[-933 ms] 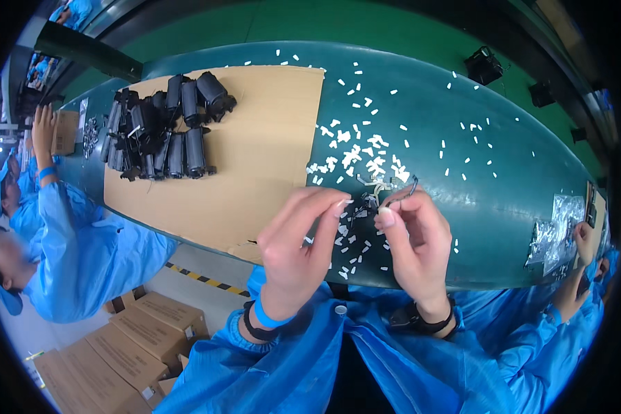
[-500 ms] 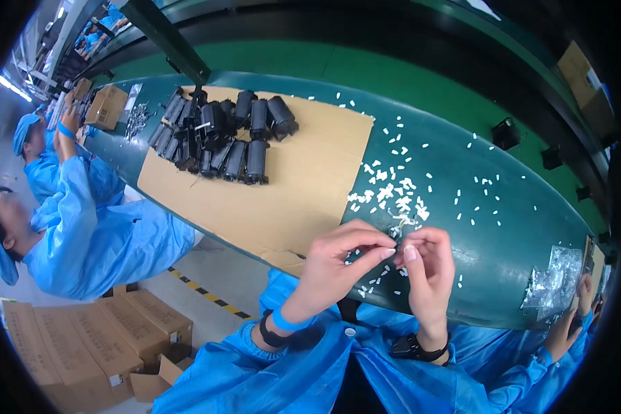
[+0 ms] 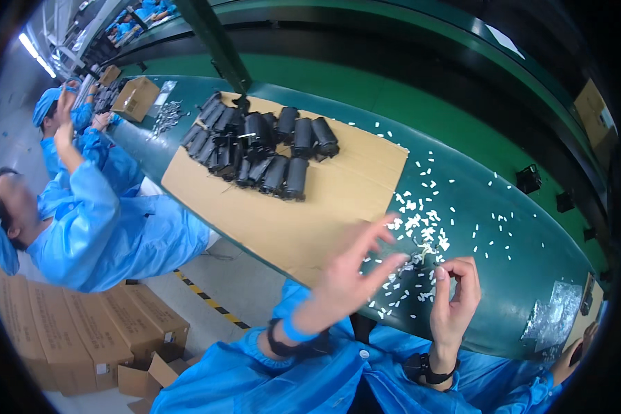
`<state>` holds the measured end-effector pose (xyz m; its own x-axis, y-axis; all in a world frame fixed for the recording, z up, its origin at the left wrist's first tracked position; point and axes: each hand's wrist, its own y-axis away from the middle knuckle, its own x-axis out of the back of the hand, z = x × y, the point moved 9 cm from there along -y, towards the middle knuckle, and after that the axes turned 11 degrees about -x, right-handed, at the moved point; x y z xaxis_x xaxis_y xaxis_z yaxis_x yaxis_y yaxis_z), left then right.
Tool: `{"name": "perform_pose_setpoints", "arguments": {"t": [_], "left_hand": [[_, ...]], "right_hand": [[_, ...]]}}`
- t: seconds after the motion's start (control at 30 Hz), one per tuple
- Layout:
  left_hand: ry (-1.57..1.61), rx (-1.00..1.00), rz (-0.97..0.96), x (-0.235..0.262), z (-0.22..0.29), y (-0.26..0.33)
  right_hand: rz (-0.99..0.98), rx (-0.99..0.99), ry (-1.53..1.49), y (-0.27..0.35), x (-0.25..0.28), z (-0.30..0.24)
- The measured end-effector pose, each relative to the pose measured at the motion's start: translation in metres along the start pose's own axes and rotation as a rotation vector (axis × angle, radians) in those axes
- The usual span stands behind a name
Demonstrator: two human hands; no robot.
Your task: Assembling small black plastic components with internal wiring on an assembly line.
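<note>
My left hand [image 3: 348, 279], smeared by motion, hovers above the cardboard sheet's near right corner with thumb and fingers apart and nothing visible in it. Just right of it, my right hand [image 3: 457, 297] is closed in a pinch above the green table. Whatever sits between its thumb and fingertip is too small to name. Small white pieces [image 3: 415, 222] lie scattered around and beyond both hands. Thin dark and yellowish strands [image 3: 424, 252] show among them near the right fingertips. Several black cylindrical parts [image 3: 259, 134] are heaped on the cardboard sheet [image 3: 345, 200], farther off to the left.
The green tabletop [image 3: 493, 290] carries a clear plastic bag [image 3: 552, 314] at the right. A small carton [image 3: 136, 99] stands at the far left end. Two people in blue [image 3: 117, 234] work along the left side; another person's hand [image 3: 579, 348] shows at right. Large cartons [image 3: 83, 331] stand on the floor.
My left hand has come away from my right and its fingers have spread. The right hand keeps its pinch. The whole view has shifted, moving the table's contents rightward and down.
</note>
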<state>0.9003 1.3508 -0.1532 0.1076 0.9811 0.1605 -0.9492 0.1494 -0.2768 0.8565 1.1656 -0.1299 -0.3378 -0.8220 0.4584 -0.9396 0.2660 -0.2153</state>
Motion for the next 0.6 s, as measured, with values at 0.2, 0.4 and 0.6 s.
{"name": "perform_pose_setpoints", "arguments": {"t": [0.2, 0.4, 0.6], "left_hand": [[-1.112, -0.441, -0.046, 0.104, 0.012, -0.025], [-1.238, -0.56, -0.19, 0.105, -0.002, -0.049], [-1.273, -0.53, -0.251, 0.093, -0.006, -0.048]], "right_hand": [[-0.059, 0.113, -0.091, -0.034, -0.026, 0.015], [0.034, 0.11, -0.171, -0.041, 0.002, 0.027], [-0.029, 0.001, -0.233, -0.043, -0.003, 0.043]]}}
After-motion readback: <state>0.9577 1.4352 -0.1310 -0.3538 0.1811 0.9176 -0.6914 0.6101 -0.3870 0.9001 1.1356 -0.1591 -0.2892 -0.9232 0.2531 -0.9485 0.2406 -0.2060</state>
